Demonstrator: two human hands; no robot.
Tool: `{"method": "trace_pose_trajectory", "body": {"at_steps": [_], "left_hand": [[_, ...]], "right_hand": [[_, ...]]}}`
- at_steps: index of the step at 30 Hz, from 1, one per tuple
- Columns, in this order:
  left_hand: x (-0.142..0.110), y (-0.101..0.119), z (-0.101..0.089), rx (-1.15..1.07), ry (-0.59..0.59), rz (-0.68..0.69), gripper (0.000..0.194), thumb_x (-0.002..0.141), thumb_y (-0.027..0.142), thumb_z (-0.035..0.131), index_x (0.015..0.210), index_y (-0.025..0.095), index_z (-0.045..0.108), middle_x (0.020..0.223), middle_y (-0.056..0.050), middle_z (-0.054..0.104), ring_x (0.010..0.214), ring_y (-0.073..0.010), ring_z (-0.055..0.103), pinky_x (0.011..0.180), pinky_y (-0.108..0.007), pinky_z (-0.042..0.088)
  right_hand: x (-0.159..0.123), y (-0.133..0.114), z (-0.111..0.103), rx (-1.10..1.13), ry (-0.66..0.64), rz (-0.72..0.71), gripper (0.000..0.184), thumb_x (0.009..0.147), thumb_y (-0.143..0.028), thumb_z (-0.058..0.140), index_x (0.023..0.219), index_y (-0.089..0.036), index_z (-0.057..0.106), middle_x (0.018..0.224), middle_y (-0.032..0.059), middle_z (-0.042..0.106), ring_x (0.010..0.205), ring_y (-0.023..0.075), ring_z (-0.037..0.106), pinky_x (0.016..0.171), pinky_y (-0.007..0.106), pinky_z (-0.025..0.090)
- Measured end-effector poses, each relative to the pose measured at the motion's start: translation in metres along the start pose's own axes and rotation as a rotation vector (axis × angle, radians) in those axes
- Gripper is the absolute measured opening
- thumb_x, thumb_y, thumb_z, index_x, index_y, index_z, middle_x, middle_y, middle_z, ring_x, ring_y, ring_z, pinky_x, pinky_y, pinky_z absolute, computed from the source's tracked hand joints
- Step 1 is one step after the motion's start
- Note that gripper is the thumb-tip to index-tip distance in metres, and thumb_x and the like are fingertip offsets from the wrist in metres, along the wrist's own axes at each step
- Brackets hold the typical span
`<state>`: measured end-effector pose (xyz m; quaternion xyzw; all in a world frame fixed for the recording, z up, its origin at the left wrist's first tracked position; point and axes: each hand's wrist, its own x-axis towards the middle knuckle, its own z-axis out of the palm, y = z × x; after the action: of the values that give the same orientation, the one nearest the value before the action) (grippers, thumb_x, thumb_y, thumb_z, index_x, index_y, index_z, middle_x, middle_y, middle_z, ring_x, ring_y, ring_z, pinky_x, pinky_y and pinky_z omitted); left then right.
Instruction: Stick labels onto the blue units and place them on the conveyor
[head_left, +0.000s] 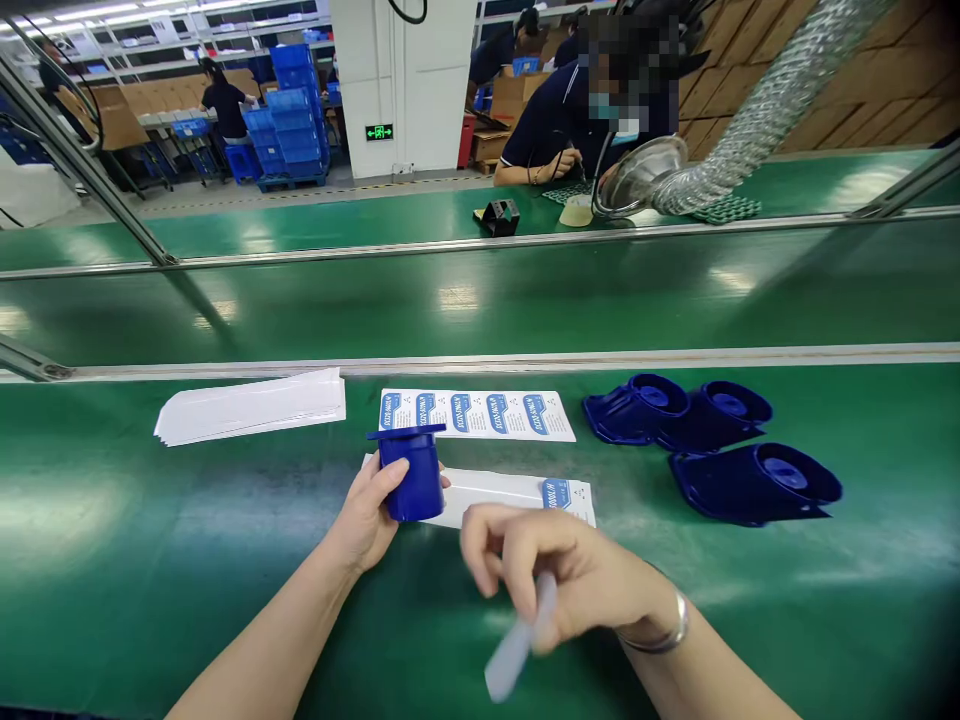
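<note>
My left hand (369, 505) is wrapped round a dark blue plastic housing (411, 475), its flat flange facing up. Between the thumb and fingers of my right hand (555, 565) is a pale, flat strip (510, 650), pointing down and blurred by motion. Just beyond my hands lies a mostly bare label sheet (495, 487), one blue-and-white label left at its right end; my hands partly cover it. Behind it is a fuller label sheet (495, 415) with a row of several labels. Over on the right rest three similar blue plastic parts (757, 485).
A stack of white sheets (255, 408) lies on the green bench at left. A pale rail (480, 365) runs along the bench's far edge, with a green conveyor (465, 300) beyond. Across it, a co-worker (555, 120) works beside a silver duct (772, 110). A metal post (82, 160) slants at left.
</note>
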<state>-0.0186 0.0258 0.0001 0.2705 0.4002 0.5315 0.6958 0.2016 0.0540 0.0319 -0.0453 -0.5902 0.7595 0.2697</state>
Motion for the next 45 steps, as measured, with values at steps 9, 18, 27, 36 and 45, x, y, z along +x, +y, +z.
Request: {"method": "trace_pose_trajectory", "body": {"at_steps": [9,18,27,36,45], "left_hand": [[-0.002,-0.002,0.002,0.001,0.036,-0.065,0.045,0.084,0.036,0.077,0.123,0.019,0.064,0.114,-0.012,0.075,0.107,-0.0312,0.071,0.094,-0.044,0.055],[-0.008,-0.002,0.01,0.102,0.1,-0.017,0.05,0.083,0.036,0.079,0.128,0.021,0.065,0.128,-0.01,0.071,0.122,-0.0313,0.062,0.103,-0.043,0.05],[-0.009,-0.005,0.011,0.106,0.085,-0.046,0.044,0.086,0.038,0.075,0.127,0.021,0.067,0.128,-0.009,0.071,0.126,-0.0318,0.06,0.108,-0.044,0.046],[-0.009,-0.005,0.009,0.114,0.056,-0.087,0.051,0.087,0.041,0.074,0.133,0.023,0.06,0.133,-0.009,0.067,0.125,-0.0324,0.059,0.103,-0.045,0.048],[-0.011,0.001,0.01,0.081,-0.006,-0.134,0.055,0.089,0.044,0.071,0.138,0.024,0.056,0.143,-0.009,0.06,0.134,-0.0345,0.051,0.108,-0.047,0.043]], "right_hand": [[0.01,0.026,0.004,0.25,0.604,0.028,0.029,0.083,-0.025,0.088,0.094,-0.025,0.061,0.086,-0.002,0.066,0.074,0.0137,0.061,0.067,0.023,0.05],[0.011,0.033,0.011,0.209,0.686,0.096,0.024,0.081,-0.03,0.09,0.083,-0.022,0.067,0.085,-0.0011,0.064,0.074,0.0123,0.057,0.066,0.021,0.048],[0.01,0.035,0.015,0.201,0.731,0.122,0.032,0.079,-0.029,0.091,0.095,-0.024,0.063,0.081,-0.0036,0.061,0.071,0.0116,0.054,0.069,0.022,0.047],[0.011,0.039,0.015,0.158,0.712,0.188,0.036,0.078,-0.037,0.092,0.095,-0.021,0.063,0.074,-0.0045,0.057,0.066,0.0104,0.047,0.063,0.02,0.041],[0.01,0.039,0.012,0.181,0.703,0.213,0.039,0.077,-0.039,0.093,0.092,-0.02,0.062,0.072,-0.0037,0.057,0.065,0.0115,0.048,0.063,0.022,0.038]]}}
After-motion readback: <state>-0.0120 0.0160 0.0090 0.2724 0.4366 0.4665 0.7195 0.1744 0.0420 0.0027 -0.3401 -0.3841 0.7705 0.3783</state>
